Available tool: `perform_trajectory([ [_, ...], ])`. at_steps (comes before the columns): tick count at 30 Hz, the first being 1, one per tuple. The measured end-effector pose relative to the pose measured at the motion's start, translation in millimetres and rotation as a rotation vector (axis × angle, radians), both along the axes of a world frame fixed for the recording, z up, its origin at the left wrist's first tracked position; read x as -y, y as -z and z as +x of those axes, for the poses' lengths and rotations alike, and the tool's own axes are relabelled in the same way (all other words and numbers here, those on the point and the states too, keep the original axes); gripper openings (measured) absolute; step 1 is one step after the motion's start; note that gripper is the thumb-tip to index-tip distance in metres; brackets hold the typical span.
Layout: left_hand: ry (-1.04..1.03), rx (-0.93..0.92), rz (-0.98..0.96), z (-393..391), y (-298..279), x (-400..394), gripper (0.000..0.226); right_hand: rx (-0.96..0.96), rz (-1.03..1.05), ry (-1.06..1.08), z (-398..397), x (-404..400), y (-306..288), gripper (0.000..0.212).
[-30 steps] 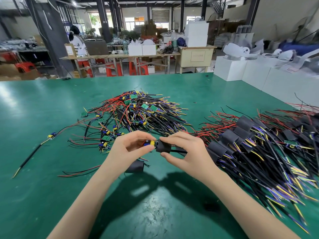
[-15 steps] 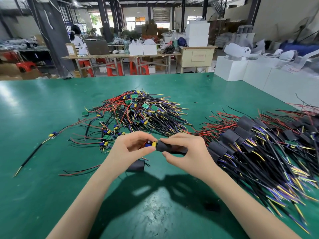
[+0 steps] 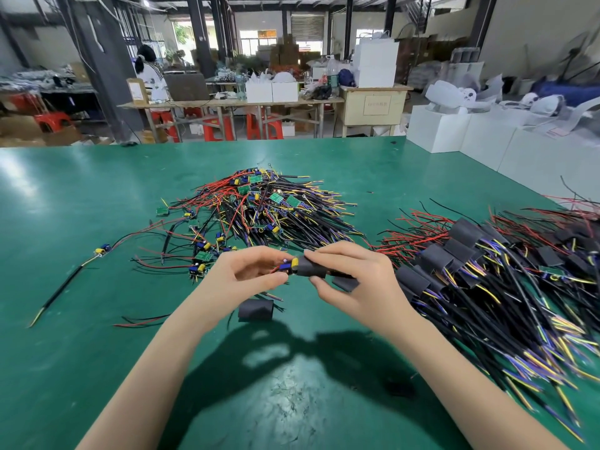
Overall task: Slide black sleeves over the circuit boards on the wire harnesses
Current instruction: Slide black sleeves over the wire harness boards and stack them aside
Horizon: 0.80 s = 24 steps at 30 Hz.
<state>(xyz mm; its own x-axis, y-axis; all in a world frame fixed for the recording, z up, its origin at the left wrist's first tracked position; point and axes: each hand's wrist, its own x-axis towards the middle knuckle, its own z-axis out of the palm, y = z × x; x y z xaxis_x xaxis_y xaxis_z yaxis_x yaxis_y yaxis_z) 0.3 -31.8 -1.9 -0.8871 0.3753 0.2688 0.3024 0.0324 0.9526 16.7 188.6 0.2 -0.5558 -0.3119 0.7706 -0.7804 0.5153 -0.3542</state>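
Mid-sleeving: my right hand (image 3: 352, 280) pinches the black sleeve (image 3: 310, 267), held above the green table (image 3: 81, 203) between the piles. My left hand (image 3: 246, 274) pinches the board end (image 3: 290, 265), still exposed. Next, I reckon: push the sleeve left until the board's covered.

Both forearms are seen bare, no sleeves worn up to the frame edge. Left hand (image 3: 242, 277) and right hand (image 3: 358, 282) ungloved (no rings, watch or bands seen).
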Motion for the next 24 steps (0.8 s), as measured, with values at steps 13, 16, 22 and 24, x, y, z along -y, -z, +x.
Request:
perform_trajectory([
  [13,-0.134,-0.006,0.143,0,-2,1,0.011,0.041,0.163,-0.086,-11,12,-25,0.030],
  [16,-0.135,-0.001,0.167,-1,0,0,0.012,0.062,0.147,-0.105,-12,14,-29,0.030],
  [22,-0.167,-0.041,0.234,0,0,-4,0.010,0.060,0.197,-0.105,-7,17,-39,0.027],
  [24,-0.171,-0.027,0.265,1,1,-8,0.009,0.064,0.233,-0.065,-1,16,-44,0.026],
])
